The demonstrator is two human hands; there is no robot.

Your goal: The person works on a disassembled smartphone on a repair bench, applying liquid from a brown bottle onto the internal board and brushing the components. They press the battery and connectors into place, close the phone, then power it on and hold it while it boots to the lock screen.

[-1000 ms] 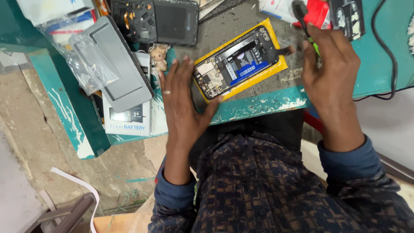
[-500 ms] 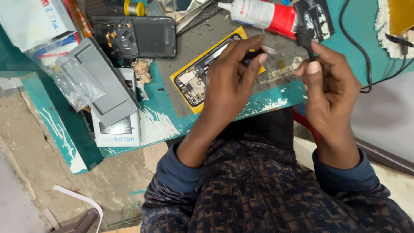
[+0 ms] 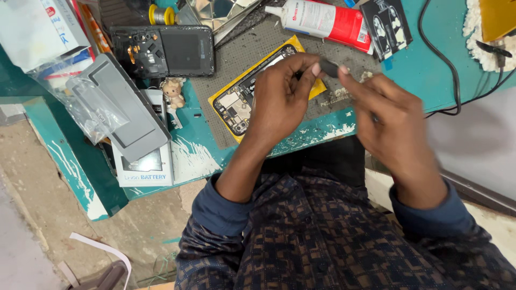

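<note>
My left hand [image 3: 279,99] and right hand [image 3: 389,126] meet over the grey work mat [image 3: 252,51], and between them sits a small dark tool [image 3: 329,67]. The thumb and forefinger of my left hand pinch one end of it; the fingertips [image 3: 344,72] of my right hand close on the other end, though that hand is blurred and I cannot tell how firmly it grips. The rest of my left fingers curl down over the opened phone [image 3: 242,102], which lies on the mat in its yellow frame, back off, its circuit board showing at the end nearest me. The hand hides most of its upper half.

Beyond the phone, at the far edge of the mat, a white and red glue tube [image 3: 322,19] lies on its side. Just right of it is a small black card [image 3: 387,27], and a black cable [image 3: 446,70] loops across the teal table [image 3: 199,156].

To my left, a second dark phone [image 3: 164,51] lies with its back removed, beside a tiny tan figurine [image 3: 173,92]. Nearer the table edge, a grey tray [image 3: 123,110] rests tilted on a white battery box [image 3: 144,166], with a clear plastic bag [image 3: 86,110] over its left side.
</note>
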